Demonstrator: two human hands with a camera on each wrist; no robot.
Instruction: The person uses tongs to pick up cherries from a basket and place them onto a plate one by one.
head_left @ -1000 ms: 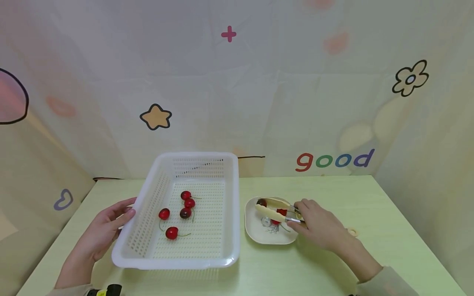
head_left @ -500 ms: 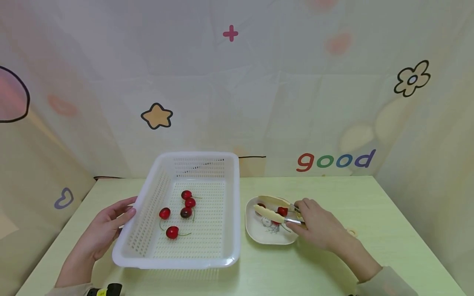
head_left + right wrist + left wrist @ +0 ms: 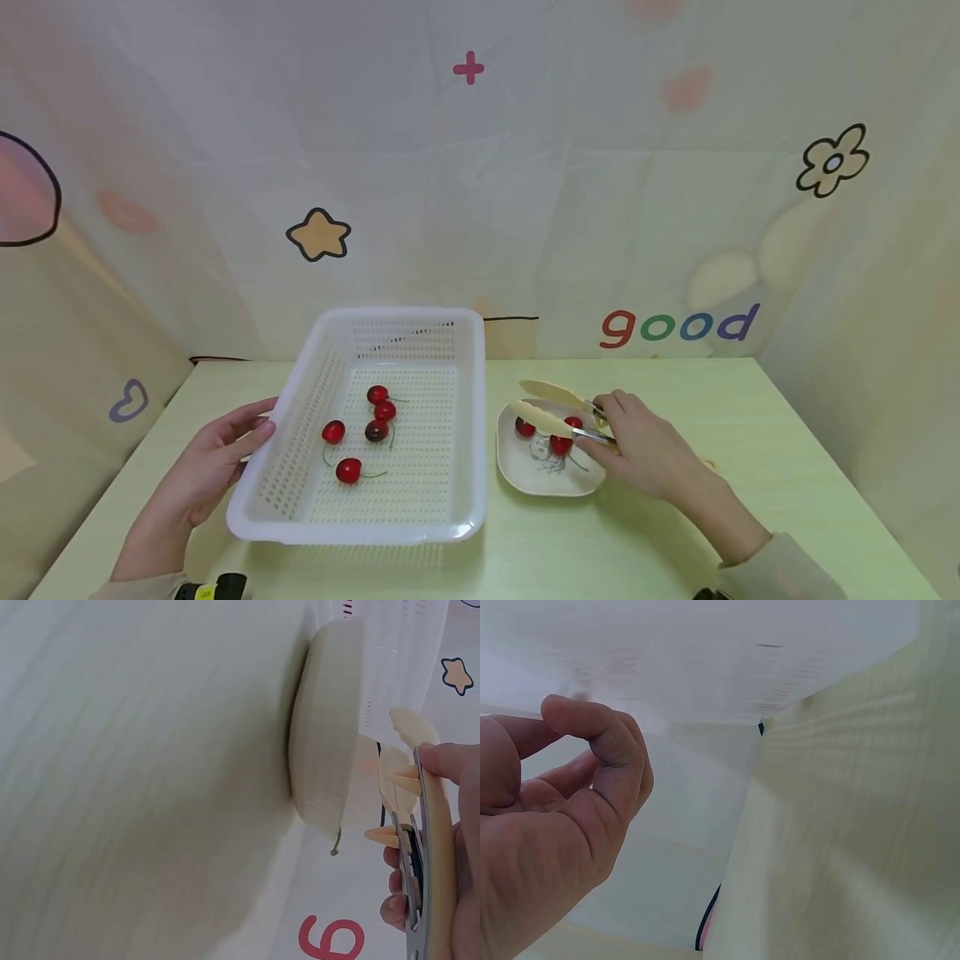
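My right hand [image 3: 641,454] has fingers and thumb wrapped round the tongs [image 3: 542,418], with the arms spread apart and nothing between the tips that I can see. Tongs are over the plate [image 3: 517,467], which sits on the table [image 3: 540,554] just right of the basket [image 3: 360,534]. Three cherries [image 3: 561,447] show on the plate, one toward its left side, two closer together under the tongs. My left hand [image 3: 213,458] is at the basket's left edge, fingers loosely curved, palm hollow; can't tell if the fingertips hook the rim. Five red cherries [image 3: 348,471] lie in the basket, stems on.

To do this well, I'd say: come down with one arm each side of a single fruit, squeeze lightly since round skins probably slip, avoid snagging a neighbour's stem, and keep the basket steady.

Versus a second ago: tongs were lower, tips around the dark cherry at the plate's left; now they're higher and that cherry lies on the plate outside them, a bit nearer me. Basket, its five cherries and left hand look unchanged.
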